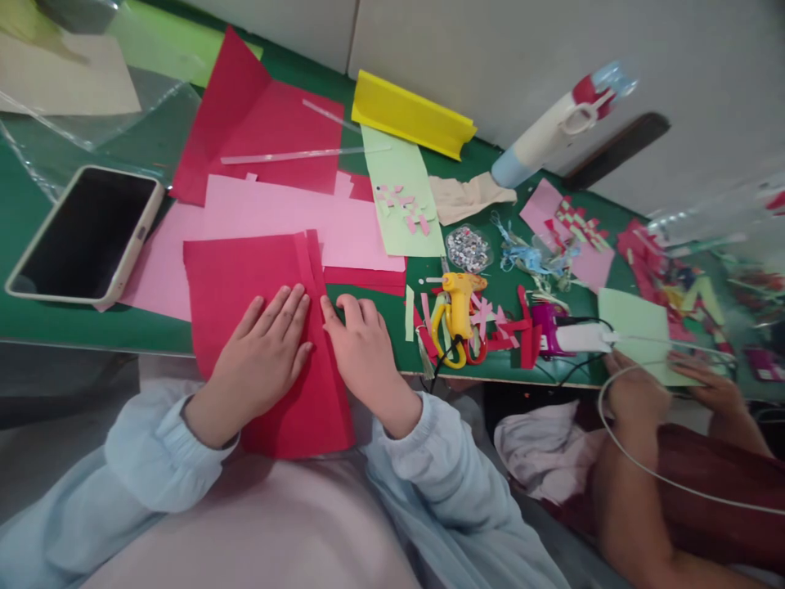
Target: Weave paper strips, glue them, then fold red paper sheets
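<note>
A red paper sheet (245,266) hangs partly over the front edge of the table, with a narrow folded strip along its right side. My left hand (263,352) lies flat on it, fingers stretched toward the fold. On the right edge of the sheet, by the fold, rests my right hand (365,343), index finger extended and the others bent; it grasps nothing that I can see. Under the sheet lie pink paper (282,213) and more red paper (300,131). A yellow glue gun (461,303) lies to the right, over yellow-handled scissors (439,327).
A phone (86,233) lies at the left. Behind are a folded yellow piece (410,114), pale green paper (401,188) with small cut bits, and a white-blue bottle (545,139). A dish of small beads (468,248) sits mid-table. At right, a co-worker's hands (638,393) hold green paper near cables.
</note>
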Motion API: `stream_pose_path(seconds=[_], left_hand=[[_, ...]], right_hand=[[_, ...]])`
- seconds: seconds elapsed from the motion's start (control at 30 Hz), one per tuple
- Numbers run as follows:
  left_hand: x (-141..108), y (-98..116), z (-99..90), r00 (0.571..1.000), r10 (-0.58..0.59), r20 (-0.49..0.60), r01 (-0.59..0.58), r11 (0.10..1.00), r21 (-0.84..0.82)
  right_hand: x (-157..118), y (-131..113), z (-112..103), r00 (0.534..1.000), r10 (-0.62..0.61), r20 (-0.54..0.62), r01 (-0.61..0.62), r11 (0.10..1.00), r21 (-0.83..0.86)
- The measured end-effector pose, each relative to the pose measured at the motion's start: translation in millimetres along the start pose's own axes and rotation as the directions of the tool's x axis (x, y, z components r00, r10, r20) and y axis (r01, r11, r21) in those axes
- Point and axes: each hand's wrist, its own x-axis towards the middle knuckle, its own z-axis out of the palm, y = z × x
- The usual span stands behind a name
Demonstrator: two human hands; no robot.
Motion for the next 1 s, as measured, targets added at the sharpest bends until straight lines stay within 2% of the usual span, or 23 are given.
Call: stream_pose_path(seconds=[0.3, 0.73, 1.0], left_hand=[[-1, 8, 0.4, 0.999, -0.032, -0.032, 0.032, 0.999, -0.007], [-2, 15, 0.2, 0.995, -0.094, -0.019, 0.093, 0.994, -0.056], [0, 15, -1.2, 0.995, -0.095, -0.010, 0.094, 0.994, -0.054]], right_hand=[[-3, -3, 5, 0.999, 0.023, -0.041, -0.023, 1.000, -0.008], [-4, -4, 6, 0.999, 0.036, -0.035, -0.037, 0.999, -0.019], [1, 13, -3, 0.999, -0.033, -0.010, 0.033, 0.999, -0.008]])
